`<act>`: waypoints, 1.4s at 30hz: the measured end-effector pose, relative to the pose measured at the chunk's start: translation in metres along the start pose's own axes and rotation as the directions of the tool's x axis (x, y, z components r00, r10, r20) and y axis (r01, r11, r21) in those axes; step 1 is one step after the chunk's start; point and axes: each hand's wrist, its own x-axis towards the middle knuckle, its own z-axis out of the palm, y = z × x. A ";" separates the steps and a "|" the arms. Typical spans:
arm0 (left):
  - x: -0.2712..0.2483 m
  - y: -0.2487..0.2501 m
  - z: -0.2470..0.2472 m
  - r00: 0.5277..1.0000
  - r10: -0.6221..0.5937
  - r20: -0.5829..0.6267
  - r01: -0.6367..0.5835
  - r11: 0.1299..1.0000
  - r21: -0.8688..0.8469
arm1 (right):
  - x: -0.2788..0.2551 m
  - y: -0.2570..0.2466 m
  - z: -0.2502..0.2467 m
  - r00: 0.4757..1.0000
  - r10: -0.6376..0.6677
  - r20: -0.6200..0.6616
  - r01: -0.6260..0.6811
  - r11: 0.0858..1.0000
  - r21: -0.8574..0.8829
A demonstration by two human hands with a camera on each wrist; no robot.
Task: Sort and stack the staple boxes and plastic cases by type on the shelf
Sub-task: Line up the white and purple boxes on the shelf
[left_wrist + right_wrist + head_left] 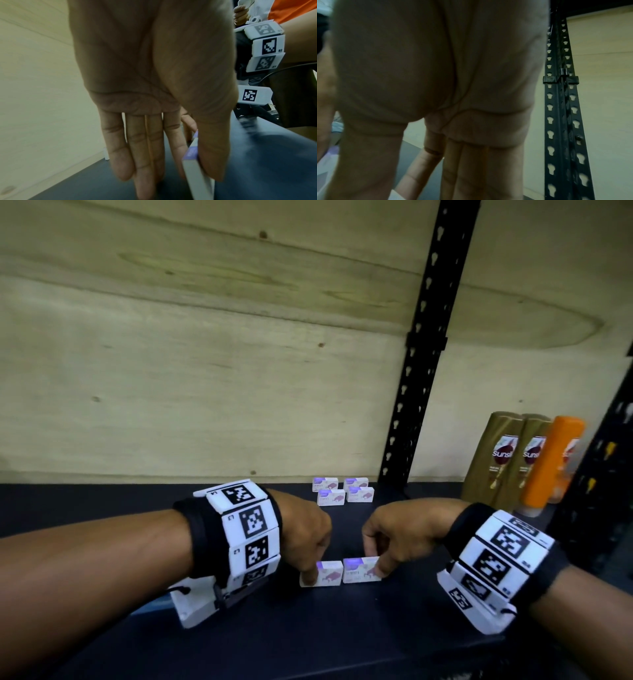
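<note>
Both hands are down on the dark shelf (411, 628), each with its own staple box. The left hand (305, 535) has its box (325, 573) pinched, thumb on the front face and fingers behind; the left wrist view shows the box (197, 169) edge-on between thumb and fingers (176, 152). The right hand (397, 529) does the same with the second box (359, 570), thumb in front, fingers over the back. So each grip is closed on a box, nothing loose. The two boxes sit side by side near the front edge, almost touching.

The sorted group (342, 493) is at the back by the black upright (421, 371), four matching boxes in two short stacks from what I can tell. The bottles (513, 457) stand off to the right, well apart.

My guess is these two go back onto those stacks. Tip for doing it clean: keep the pinch low on the short ends, lift straight up, carry them level, and set each one down square so its edges line up with the box below. Don't slide them in or you'll knock the little stacks over
</note>
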 end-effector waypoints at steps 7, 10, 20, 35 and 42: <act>0.006 0.002 -0.003 1.000 0.006 0.027 -0.006 1.000 0.001 | -0.001 0.002 0.001 1.000 -0.011 -0.010 0.011 1.000 -0.005; 0.009 -0.002 -0.003 0.999 0.008 0.041 -0.006 0.998 -0.059 | -0.002 0.002 -0.005 0.999 -0.011 0.035 0.010 0.999 0.045; 0.039 -0.042 -0.029 0.990 -0.083 -0.109 0.081 0.996 -0.025 | 0.035 0.030 -0.043 0.982 0.137 -0.129 -0.131 0.990 0.055; 0.122 -0.068 -0.027 0.978 -0.173 -0.112 0.169 0.985 -0.045 | 0.104 0.064 -0.052 0.960 0.207 -0.187 -0.219 0.975 -0.043; 0.133 -0.059 -0.036 0.986 -0.159 -0.049 0.163 0.983 0.086 | 0.110 0.062 -0.057 0.971 0.190 -0.141 -0.209 0.969 -0.132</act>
